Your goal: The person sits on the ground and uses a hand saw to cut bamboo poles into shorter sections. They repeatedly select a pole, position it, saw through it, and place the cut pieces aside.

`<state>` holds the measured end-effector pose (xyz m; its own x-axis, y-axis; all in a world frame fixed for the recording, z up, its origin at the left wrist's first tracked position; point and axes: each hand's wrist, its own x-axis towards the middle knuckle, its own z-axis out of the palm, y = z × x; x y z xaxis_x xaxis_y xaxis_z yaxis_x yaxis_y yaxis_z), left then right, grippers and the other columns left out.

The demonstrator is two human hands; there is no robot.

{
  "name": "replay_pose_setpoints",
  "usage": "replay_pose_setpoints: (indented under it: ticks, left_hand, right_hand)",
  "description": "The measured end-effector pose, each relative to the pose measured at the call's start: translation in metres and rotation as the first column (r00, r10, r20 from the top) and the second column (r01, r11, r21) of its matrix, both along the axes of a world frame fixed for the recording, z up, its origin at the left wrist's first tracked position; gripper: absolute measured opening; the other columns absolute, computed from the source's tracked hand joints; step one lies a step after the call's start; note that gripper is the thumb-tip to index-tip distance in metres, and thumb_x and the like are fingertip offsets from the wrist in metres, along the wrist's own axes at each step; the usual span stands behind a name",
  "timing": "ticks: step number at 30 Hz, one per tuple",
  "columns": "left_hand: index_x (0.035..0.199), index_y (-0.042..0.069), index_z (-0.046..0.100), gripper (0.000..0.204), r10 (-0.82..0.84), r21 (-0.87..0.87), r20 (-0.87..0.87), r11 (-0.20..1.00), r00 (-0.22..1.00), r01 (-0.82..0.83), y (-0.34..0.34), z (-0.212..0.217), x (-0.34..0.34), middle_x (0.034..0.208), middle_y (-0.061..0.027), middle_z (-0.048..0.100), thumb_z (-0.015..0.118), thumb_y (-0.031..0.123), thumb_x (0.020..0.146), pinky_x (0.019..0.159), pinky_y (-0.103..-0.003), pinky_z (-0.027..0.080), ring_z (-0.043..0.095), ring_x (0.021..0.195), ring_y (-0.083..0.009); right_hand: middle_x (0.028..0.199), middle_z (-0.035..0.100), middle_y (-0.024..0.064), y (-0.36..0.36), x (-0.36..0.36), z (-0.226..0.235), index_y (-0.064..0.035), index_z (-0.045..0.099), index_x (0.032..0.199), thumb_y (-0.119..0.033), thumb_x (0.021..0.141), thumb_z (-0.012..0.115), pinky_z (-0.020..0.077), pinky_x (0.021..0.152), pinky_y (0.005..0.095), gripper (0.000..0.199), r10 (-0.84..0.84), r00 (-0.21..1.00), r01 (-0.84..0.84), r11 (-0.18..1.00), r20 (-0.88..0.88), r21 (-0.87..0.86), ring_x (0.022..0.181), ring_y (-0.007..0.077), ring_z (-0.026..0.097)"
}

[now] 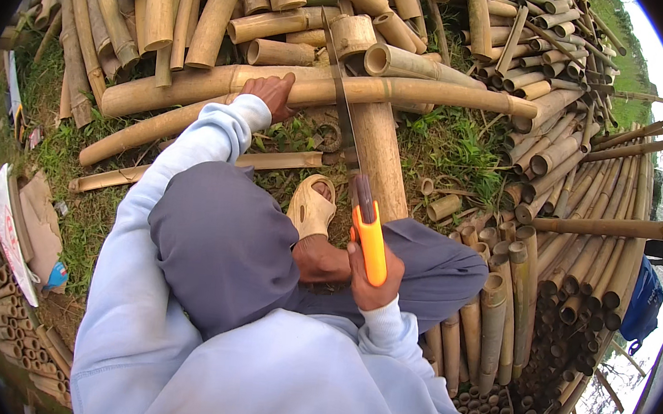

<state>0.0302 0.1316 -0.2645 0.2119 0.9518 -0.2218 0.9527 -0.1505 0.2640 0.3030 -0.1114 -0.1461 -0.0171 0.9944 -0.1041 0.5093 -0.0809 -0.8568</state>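
My right hand grips the orange handle of a hand saw. Its long blade reaches forward and lies across a long bamboo pole that runs left to right. My left hand presses down on that same pole, left of the blade. The pole rests on a thick bamboo log that points away from me. My foot in a tan clog sits on the grass beside that log, and my knees in grey trousers fill the middle of the view.
Heaps of cut bamboo sections lie ahead and to the right. Short stacked bamboo tubes sit at lower left beside a white sack. A blue bag hangs at right. Grass shows between the piles.
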Motion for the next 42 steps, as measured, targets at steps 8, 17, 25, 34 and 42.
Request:
replay_pose_setpoints:
  ticks: [8,17,25,34,42]
  left_hand:
    - [0.114,0.006,0.054,0.051,-0.017,-0.016,-0.003,1.000,1.000,0.017,-0.002,-0.014,0.008,0.098,-0.0229,0.073,0.078,0.037,0.081,0.082,-0.051,0.056,0.071,0.093,-0.0432]
    - [0.113,0.007,0.054,0.050,-0.077,-0.060,0.014,0.995,0.997,0.078,-0.040,-0.003,0.013,0.098,-0.0233,0.073,0.079,0.036,0.080,0.082,-0.054,0.055,0.071,0.093,-0.0442]
    - [0.111,0.007,0.054,0.051,-0.037,0.117,0.019,0.992,0.999,0.035,-0.006,-0.005,0.014,0.099,-0.0191,0.072,0.081,0.039,0.082,0.077,-0.051,0.057,0.071,0.091,-0.0419]
    - [0.117,0.006,0.055,0.053,-0.021,-0.068,0.039,0.997,0.999,0.024,-0.008,0.002,0.020,0.096,-0.0242,0.072,0.077,0.038,0.080,0.080,-0.052,0.056,0.071,0.090,-0.0440]
    - [0.108,0.007,0.053,0.048,-0.003,0.266,-0.024,0.964,1.000,0.009,-0.017,-0.034,0.007,0.095,-0.0175,0.070,0.084,0.028,0.077,0.080,-0.047,0.058,0.071,0.094,-0.0379]
  right_hand:
    - [0.071,0.065,0.0137,0.031,0.012,0.013,0.0034,0.069,0.099,-0.004,0.092,0.070,0.0488,0.059,0.0335,0.010,0.027,1.000,-0.027,0.999,-0.014,-0.023,0.060,0.0187,0.063]
    - [0.073,0.066,0.0135,-0.027,0.014,0.010,0.0026,0.066,0.097,-0.006,0.091,0.073,0.0527,0.061,0.0329,0.013,-0.010,0.996,0.011,1.000,-0.088,0.008,0.063,0.0259,0.069]
    - [0.067,0.061,0.0128,0.014,0.002,0.006,0.0014,0.065,0.092,-0.005,0.090,0.075,0.0474,0.054,0.0350,0.012,-0.023,0.997,0.030,0.994,-0.072,0.101,0.055,0.0255,0.062]
    - [0.065,0.059,0.0123,0.017,-0.002,-0.005,0.0014,0.065,0.089,-0.004,0.088,0.075,0.0467,0.054,0.0359,0.011,-0.045,0.999,0.044,0.971,0.002,0.236,0.053,0.0266,0.061]
    - [0.076,0.069,0.0137,-0.009,0.039,0.088,0.0059,0.072,0.103,0.002,0.081,0.073,0.0537,0.060,0.0315,0.022,0.007,0.993,-0.045,0.945,0.117,0.324,0.061,0.0259,0.070]
